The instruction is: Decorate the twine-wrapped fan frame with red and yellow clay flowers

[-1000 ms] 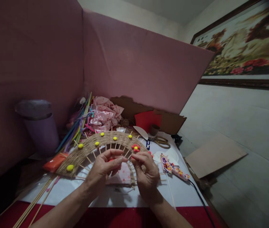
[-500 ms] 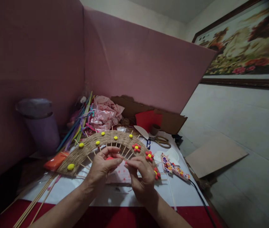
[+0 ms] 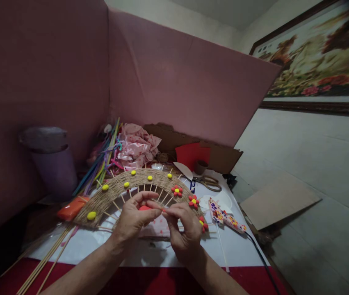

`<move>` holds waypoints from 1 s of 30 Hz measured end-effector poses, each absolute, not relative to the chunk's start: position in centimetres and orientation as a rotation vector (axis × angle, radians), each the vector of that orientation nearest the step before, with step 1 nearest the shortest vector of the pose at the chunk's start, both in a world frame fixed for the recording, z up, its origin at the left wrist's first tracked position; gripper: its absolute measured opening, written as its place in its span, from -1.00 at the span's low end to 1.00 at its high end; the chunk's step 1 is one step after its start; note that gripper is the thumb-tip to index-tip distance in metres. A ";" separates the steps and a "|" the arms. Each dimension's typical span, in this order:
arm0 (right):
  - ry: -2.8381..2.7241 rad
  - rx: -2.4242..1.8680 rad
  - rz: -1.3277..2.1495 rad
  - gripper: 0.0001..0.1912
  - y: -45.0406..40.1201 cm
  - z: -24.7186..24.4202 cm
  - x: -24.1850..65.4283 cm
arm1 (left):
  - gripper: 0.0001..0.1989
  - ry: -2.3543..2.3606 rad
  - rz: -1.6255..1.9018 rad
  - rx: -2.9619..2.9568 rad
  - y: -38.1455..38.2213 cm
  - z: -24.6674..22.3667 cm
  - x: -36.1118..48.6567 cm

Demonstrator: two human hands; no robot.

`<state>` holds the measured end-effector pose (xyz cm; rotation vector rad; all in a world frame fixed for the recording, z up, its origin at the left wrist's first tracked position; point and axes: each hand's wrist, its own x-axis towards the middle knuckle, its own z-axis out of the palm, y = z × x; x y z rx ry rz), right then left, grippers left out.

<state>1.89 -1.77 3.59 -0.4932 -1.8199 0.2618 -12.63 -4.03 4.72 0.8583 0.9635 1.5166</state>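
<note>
My left hand (image 3: 134,217) is closed round a lump of red clay (image 3: 145,208), its thumb and forefinger pinched together. Fingertips of my right hand (image 3: 185,229) meet those of the left, with a tiny reddish bit between them. Behind both hands arches a twine-woven fan shape (image 3: 115,184) on thin sticks. It bears several yellow dots (image 3: 150,178) and, on its right part, red flowers with yellow centres (image 3: 194,201). Pink dotted fabric (image 3: 157,228) lies under the hands, partly hidden.
Scissors (image 3: 213,183) lie behind the fan's right side, and a flower-patterned glue gun (image 3: 226,217) with a black cord is at the right. An orange packet (image 3: 72,207), thin sticks (image 3: 45,262) and a purple bin (image 3: 54,172) stand or lie at the left.
My fingertips have come together, with the left thumb and forefinger slightly farther right. The fan and the other things have stayed in place.
</note>
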 end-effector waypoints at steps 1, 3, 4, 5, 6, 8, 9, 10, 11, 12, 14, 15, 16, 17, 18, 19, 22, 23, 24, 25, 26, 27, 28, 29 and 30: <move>-1.797 -0.485 0.259 -0.78 -1.8 3.6 1.9 | -0.60 0.963 1.518 0.854 -4.0 4.7 -12.6; -1.800 -0.493 0.263 -0.79 -1.8 3.6 1.9 | -0.58 0.959 1.519 0.852 -4.0 4.8 -12.6; -1.821 -0.502 0.270 -0.79 -1.8 3.6 1.9 | -0.56 0.957 1.516 0.854 -4.1 4.9 -12.6; -1.845 -0.509 0.280 -0.80 -1.8 3.5 1.8 | -0.55 0.955 1.510 0.859 -4.1 4.9 -12.6; -1.860 -0.511 0.290 -0.80 -1.7 3.5 1.8 | -0.54 0.953 1.502 0.863 -4.2 5.0 -12.6; -1.847 -0.500 0.304 -0.80 -1.6 3.4 1.8 | -0.52 0.949 1.496 0.864 -4.3 5.1 -12.5; -1.821 -0.494 0.305 -0.79 -1.6 3.4 1.8 | -0.52 0.945 1.494 0.860 -4.3 5.1 -12.5; -1.792 -0.490 0.305 -0.79 -1.6 3.5 1.9 | -0.51 0.941 1.493 0.855 -4.3 5.1 -12.5; -1.769 -0.490 0.304 -0.78 -1.6 3.5 1.9 | -0.50 0.938 1.494 0.849 -4.3 5.1 -12.5; -1.754 -0.491 0.302 -0.78 -1.6 3.5 1.9 | -0.49 0.938 1.493 0.843 -4.3 5.0 -12.5; -1.754 -0.490 0.297 -0.78 -1.7 3.5 1.9 | -0.47 0.941 1.491 0.839 -4.3 5.0 -12.5; -1.771 -0.491 0.298 -0.78 -1.7 3.5 1.9 | -0.47 0.944 1.491 0.846 -4.3 5.0 -12.5; -1.794 -0.495 0.301 -0.79 -1.8 3.5 1.8 | -0.47 0.950 1.491 0.862 -4.3 5.0 -12.5; -1.819 -0.502 0.308 -0.80 -1.8 3.5 1.8 | -0.47 0.958 1.493 0.883 -4.3 5.0 -12.5; -1.835 -0.507 0.316 -0.81 -1.8 3.5 1.8 | -0.48 0.964 1.493 0.903 -4.3 4.9 -12.5; -1.836 -0.511 0.323 -0.82 -1.9 3.5 1.8 | -0.48 0.965 1.495 0.917 -4.3 4.9 -12.5; -1.767 -0.525 0.332 -0.84 -1.9 3.8 1.9 | -0.47 0.944 1.503 0.890 -4.2 4.9 -12.6; -1.740 -0.533 0.330 -0.84 -1.9 3.9 1.9 | -0.47 0.934 1.504 0.873 -4.2 4.9 -12.5; -1.725 -0.543 0.328 -0.84 -1.9 4.0 1.9 | -0.47 0.928 1.506 0.862 -4.2 4.9 -12.5; -1.729 -0.552 0.328 -0.85 -1.9 4.0 1.9 | -0.47 0.927 1.507 0.863 -4.2 4.9 -12.5; -1.752 -0.558 0.331 -0.86 -1.9 4.0 1.9 | -0.48 0.937 1.507 0.873 -4.2 4.9 -12.5; -1.789 -0.564 0.336 -0.87 -1.9 4.0 1.9 | -0.49 0.952 1.508 0.890 -4.2 4.9 -12.5; -1.828 -0.570 0.343 -0.88 -1.9 4.0 1.8 | -0.49 0.969 1.509 0.907 -4.3 5.0 -12.5; -1.854 -0.573 0.348 -0.89 -1.9 4.0 1.8 | -0.50 0.984 1.510 0.919 -4.3 5.0 -12.5; -1.858 -0.575 0.352 -0.90 -2.0 4.0 1.8 | -0.51 0.991 1.511 0.923 -4.3 5.0 -12.5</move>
